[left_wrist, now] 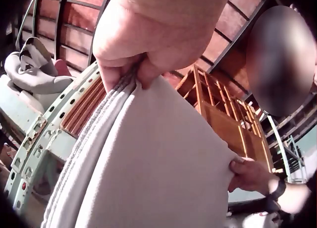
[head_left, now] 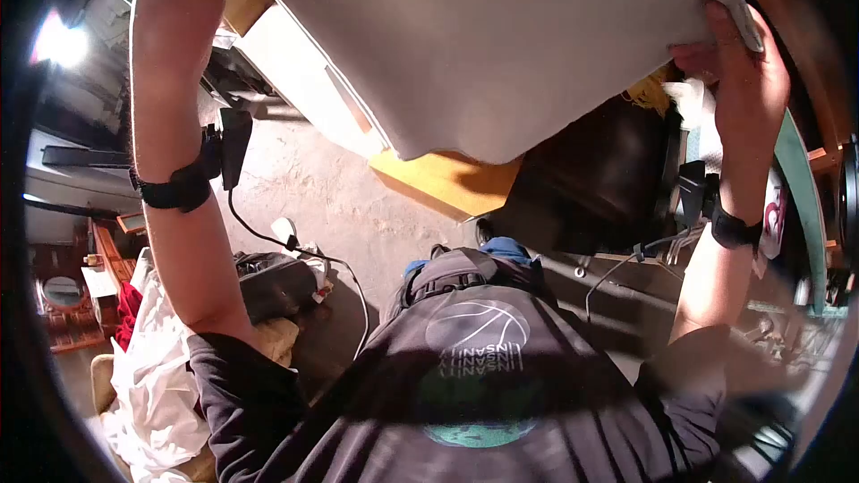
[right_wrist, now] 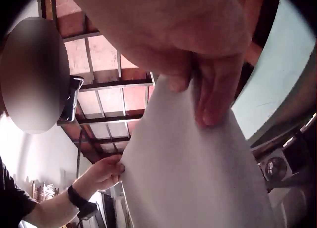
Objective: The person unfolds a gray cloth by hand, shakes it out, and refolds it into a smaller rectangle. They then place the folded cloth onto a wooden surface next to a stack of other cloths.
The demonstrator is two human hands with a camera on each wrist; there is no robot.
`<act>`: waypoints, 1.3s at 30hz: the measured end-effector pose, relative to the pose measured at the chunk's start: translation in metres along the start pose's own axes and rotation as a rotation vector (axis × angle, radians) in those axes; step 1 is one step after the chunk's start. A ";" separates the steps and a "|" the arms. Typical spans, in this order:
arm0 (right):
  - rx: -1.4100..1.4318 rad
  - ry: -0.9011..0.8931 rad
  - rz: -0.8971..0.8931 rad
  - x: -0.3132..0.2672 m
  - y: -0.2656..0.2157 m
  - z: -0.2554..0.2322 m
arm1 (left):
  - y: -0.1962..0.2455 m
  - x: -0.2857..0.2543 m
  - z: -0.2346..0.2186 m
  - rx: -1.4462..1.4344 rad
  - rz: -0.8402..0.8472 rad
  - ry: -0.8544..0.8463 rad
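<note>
Cloth [head_left: 501,45] is the biggest thing we see: a pale grey sheet, held up overhead and spread wide between both hands, well above the floor [head_left: 331,197]. It looks folded: the left wrist view shows several stacked edges with stitched hems running down from the grip. We judge it soft and limp, light to moderate in weight; it hangs in a smooth curve between the hands rather than holding flat. It looks matte and slightly napped, so probably not slippery, and not fragile.

Left hand [head_left: 170,0] pinches one top corner, thumb and fingers [left_wrist: 119,74] curled tight over the bunched layers. Right hand [head_left: 738,63] pinches the opposite edge, fingers [right_wrist: 213,99] pressed on the face of the fabric, thumb hidden behind. Both grips are narrow and holding cloth.

Best hold, in our judgement: the corners or hemmed edges, all layers pinched together, as a mid-sheet grab would let it sag and the layers slide apart.

Below: dusty concrete floor, a wooden board [head_left: 443,179] under the sheet's low edge, a dark bag [head_left: 273,282] beside a white rag pile [head_left: 157,385], and a cable [head_left: 295,246] from the left wrist camera.
</note>
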State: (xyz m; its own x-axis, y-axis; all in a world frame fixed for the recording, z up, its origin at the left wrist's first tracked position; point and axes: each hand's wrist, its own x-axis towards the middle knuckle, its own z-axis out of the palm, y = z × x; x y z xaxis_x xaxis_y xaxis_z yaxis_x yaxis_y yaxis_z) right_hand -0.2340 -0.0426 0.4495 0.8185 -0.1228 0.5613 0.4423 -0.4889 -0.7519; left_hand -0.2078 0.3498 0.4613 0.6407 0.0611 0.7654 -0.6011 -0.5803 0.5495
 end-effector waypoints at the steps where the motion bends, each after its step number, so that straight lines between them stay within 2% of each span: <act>1: -0.003 0.076 -0.068 -0.003 -0.007 0.005 | 0.012 -0.005 0.001 0.111 0.142 0.024; 4: -0.069 0.171 -0.160 -0.021 -0.010 -0.004 | 0.011 -0.012 -0.013 0.029 0.090 0.180; 5: -0.091 0.203 -0.190 -0.029 -0.008 -0.010 | 0.008 -0.023 -0.027 0.144 0.083 0.118; 6: 0.034 0.115 -0.155 -0.043 0.007 -0.027 | 0.005 -0.037 -0.039 0.259 0.076 0.055; 8: 0.028 -0.160 -0.139 -0.078 0.004 -0.043 | 0.006 -0.073 -0.042 0.034 -0.020 -0.064; 9: -0.068 -0.368 -0.130 -0.097 0.003 -0.046 | 0.004 -0.101 -0.036 -0.305 -0.110 -0.115; 10: -0.163 -0.576 -0.137 -0.116 0.002 -0.050 | -0.014 -0.148 -0.038 -0.423 -0.165 -0.363; 11: -0.224 -0.800 -0.119 -0.135 0.015 -0.048 | -0.018 -0.171 -0.035 -0.354 -0.257 -0.452; 13: -0.246 -0.872 0.090 -0.173 0.042 -0.030 | -0.040 -0.220 -0.022 -0.264 -0.317 -0.647; 15: -0.189 -0.918 0.231 -0.209 0.084 -0.015 | -0.058 -0.268 -0.009 -0.182 -0.433 -0.784; 17: -0.213 -0.994 0.366 -0.231 0.103 -0.003 | -0.081 -0.315 -0.001 -0.158 -0.498 -0.969; 19: -0.219 -1.008 0.333 -0.250 0.119 0.003 | -0.079 -0.332 -0.001 -0.262 -0.682 -1.063; 21: -0.156 -0.981 0.346 -0.250 0.117 0.002 | -0.072 -0.339 -0.003 -0.210 -0.650 -1.018; 24: -0.086 -0.942 0.334 -0.249 0.115 0.001 | -0.057 -0.327 -0.011 -0.177 -0.804 -1.087; 26: -0.079 -0.933 0.311 -0.249 0.118 0.001 | -0.057 -0.328 -0.013 -0.164 -0.819 -1.052; 28: -0.066 -0.840 0.321 -0.245 0.119 0.002 | -0.060 -0.331 -0.011 -0.155 -0.832 -1.019; 30: -0.042 -0.709 0.309 -0.232 0.117 0.012 | -0.072 -0.330 -0.002 -0.182 -0.802 -0.776; 31: -0.039 -0.657 0.298 -0.222 0.119 0.017 | -0.070 -0.311 0.007 -0.102 -0.644 -0.740; 32: -0.075 -0.551 0.270 -0.217 0.130 0.024 | -0.057 -0.278 0.017 0.060 -0.629 -0.744; 33: -0.004 -0.466 0.429 -0.209 0.141 0.029 | -0.073 -0.269 0.026 0.004 -0.595 -0.666; 34: 0.038 -0.386 0.432 -0.190 0.143 0.035 | -0.067 -0.241 0.036 -0.046 -0.687 -0.582; 35: 0.111 -0.309 0.458 -0.164 0.124 0.041 | -0.076 -0.221 0.046 -0.145 -0.658 -0.459; 36: -0.040 -0.268 0.266 -0.140 0.103 0.044 | -0.100 -0.203 0.051 -0.298 -0.641 -0.402; 37: 0.269 -0.187 0.367 -0.123 0.109 0.047 | -0.103 -0.171 0.051 -0.522 -0.581 -0.339; 38: 0.181 -0.169 0.244 -0.102 0.094 0.044 | -0.102 -0.143 0.051 -0.310 -0.460 -0.294; 39: 0.135 -0.106 0.076 -0.086 0.094 0.041 | -0.075 -0.114 0.050 -0.169 -0.399 -0.226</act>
State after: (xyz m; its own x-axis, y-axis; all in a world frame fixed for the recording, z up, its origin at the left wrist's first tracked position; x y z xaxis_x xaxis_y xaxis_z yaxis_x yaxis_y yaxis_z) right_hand -0.2480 -0.0425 0.3167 0.8823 -0.0600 0.4668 0.4170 -0.3605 -0.8344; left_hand -0.2120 0.3456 0.3158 0.9132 0.0633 0.4026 -0.3449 -0.4063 0.8461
